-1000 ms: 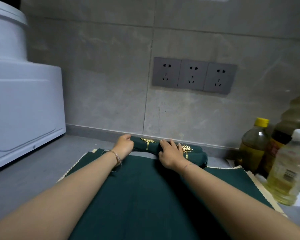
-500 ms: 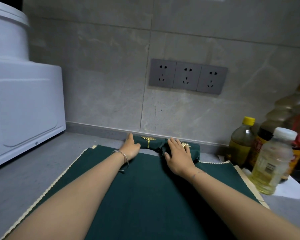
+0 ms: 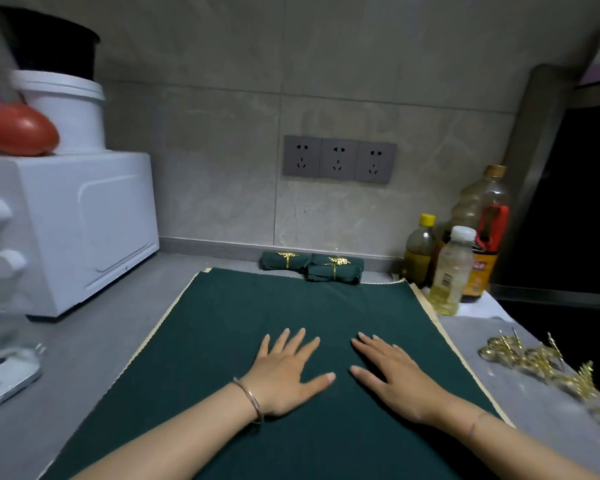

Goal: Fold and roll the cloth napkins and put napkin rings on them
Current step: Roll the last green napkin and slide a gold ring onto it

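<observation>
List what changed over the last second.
Both hands came off the rolled dark green napkins with gold rings at the back and drew back: left hand and right hand now rest flat on the spread dark green cloth. The rolls and the cloth stayed put.

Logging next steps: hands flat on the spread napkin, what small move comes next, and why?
Probably pinch one edge of the green napkin and fold it over: it lies unfolded under the open left hand and right hand, with three ringed rolls behind.

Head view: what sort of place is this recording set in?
Probably a home kitchen counter: a white countertop oven, plastic bottles of yellowish oil, and a grey triple wall socket.
</observation>
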Demonstrator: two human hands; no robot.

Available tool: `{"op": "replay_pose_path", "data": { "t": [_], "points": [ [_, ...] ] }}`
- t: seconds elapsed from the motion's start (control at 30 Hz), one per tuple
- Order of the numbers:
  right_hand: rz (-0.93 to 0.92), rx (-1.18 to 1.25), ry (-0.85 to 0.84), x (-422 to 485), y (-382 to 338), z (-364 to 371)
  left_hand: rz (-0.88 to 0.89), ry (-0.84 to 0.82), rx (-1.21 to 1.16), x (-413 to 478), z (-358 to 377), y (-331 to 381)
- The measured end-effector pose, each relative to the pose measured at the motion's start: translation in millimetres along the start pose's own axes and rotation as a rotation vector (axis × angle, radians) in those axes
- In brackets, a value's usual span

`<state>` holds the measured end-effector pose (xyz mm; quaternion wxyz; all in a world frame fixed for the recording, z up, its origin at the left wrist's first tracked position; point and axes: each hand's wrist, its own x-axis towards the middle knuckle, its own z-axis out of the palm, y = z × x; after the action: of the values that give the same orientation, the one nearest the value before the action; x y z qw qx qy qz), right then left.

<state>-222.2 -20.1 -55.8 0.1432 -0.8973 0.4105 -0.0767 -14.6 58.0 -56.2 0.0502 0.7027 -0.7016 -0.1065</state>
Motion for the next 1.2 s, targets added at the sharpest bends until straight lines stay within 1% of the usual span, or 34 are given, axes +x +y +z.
{"op": "replay_pose_path", "data": {
  "t": [0.1,0.2,0.37,0.53,0.6,0.67,0.77,0.87,1.03,1.1,1.2],
  "points": [
    [-0.105,-0.028,-0.022,-65.2,-12.2,-1.4,0.053,-0.035,0.01,-46.7,4.8,14.7],
    [-0.163,-0.042,-0.075,-123.6,-27.9,-2.1,0.13,-0.062,0.003,-92.7,10.2,25.6],
    [-0.228,-0.041,-0.091,-173.4,-34.4,-0.8,0.198,-0.043,-0.045,-142.7,17.3,29.4],
    [-0.25,-0.084,0.003,-183.3,-38.2,-7.3,0.221,-0.027,-0.093,-159.1,10.9,33.7],
    [-0.3,-0.129,0.064,-185.2,-40.9,-11.4,0.227,-0.002,-0.074,-164.1,6.2,36.3],
    [-0.388,-0.193,0.118,-185.1,-44.3,-11.8,0.243,0.034,0.005,-169.7,1.7,40.5],
    [-0.483,-0.248,0.188,-185.3,-49.3,-11.5,0.318,0.14,0.15,-173.7,-2.3,44.9],
    [-0.447,-0.26,0.181,-186.8,-52.2,-18.6,0.35,0.199,0.154,-174.3,-3.0,38.6],
    [-0.394,-0.327,0.15,-183.8,-43.5,-21.7,0.334,0.179,0.166,-176.8,-8.0,20.4],
    [-0.322,-0.348,0.114,-180.7,-35.3,-27.2,0.312,0.183,0.19,-177.6,-12.8,6.8],
    [-0.16,-0.306,-0.011,-176.9,-25.8,-41.9,0.243,0.187,0.226,-178.3,-24.9,-17.4]
  ]
}}
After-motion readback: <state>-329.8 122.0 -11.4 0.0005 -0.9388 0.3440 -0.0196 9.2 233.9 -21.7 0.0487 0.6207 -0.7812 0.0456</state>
